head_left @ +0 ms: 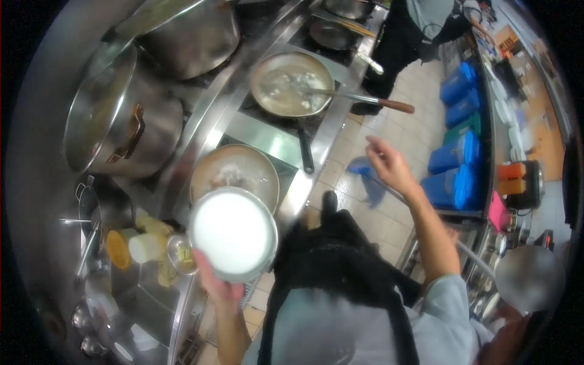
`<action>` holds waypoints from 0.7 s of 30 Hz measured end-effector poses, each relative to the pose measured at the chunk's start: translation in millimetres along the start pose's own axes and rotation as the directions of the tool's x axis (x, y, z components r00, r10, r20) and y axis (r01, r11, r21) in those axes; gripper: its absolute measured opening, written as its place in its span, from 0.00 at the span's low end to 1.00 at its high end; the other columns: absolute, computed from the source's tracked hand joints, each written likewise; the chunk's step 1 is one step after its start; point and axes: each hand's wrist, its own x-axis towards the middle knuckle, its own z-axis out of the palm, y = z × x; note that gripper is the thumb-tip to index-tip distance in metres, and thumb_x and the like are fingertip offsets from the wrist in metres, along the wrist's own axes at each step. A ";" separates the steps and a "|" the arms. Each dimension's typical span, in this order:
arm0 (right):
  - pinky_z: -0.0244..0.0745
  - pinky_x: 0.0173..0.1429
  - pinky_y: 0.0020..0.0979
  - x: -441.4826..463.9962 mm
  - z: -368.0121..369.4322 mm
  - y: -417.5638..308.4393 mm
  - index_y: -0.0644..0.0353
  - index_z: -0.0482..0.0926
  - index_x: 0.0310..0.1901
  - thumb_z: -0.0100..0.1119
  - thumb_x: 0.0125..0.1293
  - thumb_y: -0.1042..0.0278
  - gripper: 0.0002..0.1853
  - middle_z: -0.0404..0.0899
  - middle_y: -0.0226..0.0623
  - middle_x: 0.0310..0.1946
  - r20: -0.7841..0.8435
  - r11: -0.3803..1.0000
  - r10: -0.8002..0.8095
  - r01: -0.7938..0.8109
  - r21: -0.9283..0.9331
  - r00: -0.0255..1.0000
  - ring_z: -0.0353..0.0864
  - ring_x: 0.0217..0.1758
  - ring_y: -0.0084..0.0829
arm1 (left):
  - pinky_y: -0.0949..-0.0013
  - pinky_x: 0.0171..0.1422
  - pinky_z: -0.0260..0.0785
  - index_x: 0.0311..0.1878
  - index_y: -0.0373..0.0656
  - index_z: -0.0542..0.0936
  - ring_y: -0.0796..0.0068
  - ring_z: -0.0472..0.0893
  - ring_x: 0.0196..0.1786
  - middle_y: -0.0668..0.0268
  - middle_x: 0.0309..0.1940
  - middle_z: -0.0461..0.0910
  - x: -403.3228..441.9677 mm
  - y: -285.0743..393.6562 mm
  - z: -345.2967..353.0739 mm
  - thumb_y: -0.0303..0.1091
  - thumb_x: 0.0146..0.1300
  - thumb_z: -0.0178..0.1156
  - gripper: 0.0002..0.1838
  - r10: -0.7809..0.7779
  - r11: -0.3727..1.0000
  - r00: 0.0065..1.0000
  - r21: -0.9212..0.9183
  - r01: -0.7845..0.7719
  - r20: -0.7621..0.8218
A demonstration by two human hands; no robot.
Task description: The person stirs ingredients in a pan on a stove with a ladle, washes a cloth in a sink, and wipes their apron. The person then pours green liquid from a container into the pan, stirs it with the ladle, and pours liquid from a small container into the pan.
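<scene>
Near edge of the closer pan: left hand cupped around a white-filled bowl, likely level against spills. Right of the pan: right hand, loosely open, empty.

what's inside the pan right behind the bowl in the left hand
The pan shows pale, wet-looking contents, too blurred to identify. The bowl covers its near part, so anything there is hidden.

left hand partly hidden by bowl; nearer frying pan overlapped too; round pan at right blurred.
</scene>
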 end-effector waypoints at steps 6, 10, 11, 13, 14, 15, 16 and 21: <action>0.74 0.63 0.44 81.5 -11.8 11.2 0.65 0.72 0.62 0.62 0.65 0.70 0.24 0.77 0.53 0.55 0.106 0.861 -0.378 0.391 -0.326 0.920 0.77 0.58 0.53 | 0.54 0.72 0.67 0.74 0.38 0.62 0.58 0.74 0.67 0.55 0.68 0.70 14.9 -18.6 18.7 0.54 0.80 0.39 0.31 0.076 0.997 0.997 -0.002 -0.076 -0.006; 0.71 0.65 0.45 162.1 -34.3 51.7 0.66 0.70 0.64 0.65 0.61 0.70 0.29 0.72 0.56 0.60 0.230 0.757 -0.465 0.518 -0.397 0.855 0.73 0.62 0.55 | 0.55 0.72 0.67 0.73 0.38 0.62 0.58 0.73 0.67 0.55 0.68 0.70 20.1 -35.5 51.2 0.54 0.80 0.40 0.31 0.141 0.987 0.984 -0.064 -0.148 -0.105; 0.71 0.65 0.45 181.9 -40.4 60.0 0.66 0.70 0.64 0.65 0.61 0.70 0.29 0.72 0.56 0.60 0.259 0.752 -0.460 0.528 -0.394 0.849 0.73 0.62 0.55 | 0.55 0.72 0.67 0.73 0.38 0.63 0.59 0.74 0.67 0.55 0.68 0.70 20.7 -42.1 61.6 0.54 0.80 0.40 0.31 0.159 0.982 0.972 -0.073 -0.174 -0.171; 0.73 0.63 0.45 218.8 -51.4 72.3 0.67 0.70 0.64 0.65 0.62 0.67 0.29 0.75 0.57 0.57 0.307 0.782 -0.425 0.516 -0.350 0.852 0.76 0.58 0.56 | 0.55 0.72 0.67 0.73 0.39 0.63 0.59 0.74 0.67 0.56 0.68 0.70 23.1 -51.6 85.9 0.54 0.79 0.41 0.31 0.186 0.977 0.950 -0.059 -0.206 -0.251; 0.74 0.61 0.44 232.7 -54.7 82.8 0.67 0.70 0.64 0.65 0.64 0.64 0.29 0.76 0.58 0.55 0.422 0.857 -0.262 0.410 -0.312 0.868 0.78 0.54 0.57 | 0.55 0.72 0.67 0.73 0.39 0.63 0.59 0.74 0.67 0.56 0.68 0.71 23.4 -53.6 96.7 0.54 0.79 0.42 0.31 0.190 0.977 0.934 -0.032 -0.209 -0.301; 0.75 0.60 0.44 248.4 -59.1 96.0 0.68 0.70 0.64 0.65 0.65 0.61 0.29 0.78 0.58 0.53 0.526 0.910 -0.098 0.290 -0.295 0.844 0.80 0.50 0.58 | 0.55 0.72 0.67 0.73 0.39 0.63 0.59 0.74 0.67 0.56 0.68 0.71 26.4 -57.2 107.1 0.54 0.79 0.42 0.31 0.202 0.975 0.928 -0.025 -0.221 -0.313; 0.81 0.51 0.42 258.5 -50.8 139.1 0.67 0.71 0.63 0.62 0.69 0.53 0.29 0.82 0.55 0.48 0.502 0.891 -0.215 0.379 -0.251 0.838 0.85 0.41 0.49 | 0.55 0.72 0.68 0.73 0.40 0.63 0.59 0.74 0.67 0.57 0.68 0.71 28.8 -61.8 116.4 0.54 0.79 0.43 0.32 0.223 0.969 0.916 -0.025 -0.246 -0.334; 0.81 0.35 0.33 235.3 -52.5 95.9 0.64 0.70 0.66 0.59 0.71 0.51 0.30 0.83 0.45 0.47 0.816 0.890 0.242 -0.455 0.030 0.526 0.82 0.32 0.30 | 0.56 0.71 0.69 0.73 0.42 0.63 0.61 0.74 0.67 0.59 0.68 0.70 37.5 -74.6 151.8 0.56 0.78 0.45 0.32 0.210 0.967 0.860 -0.030 -0.253 -0.465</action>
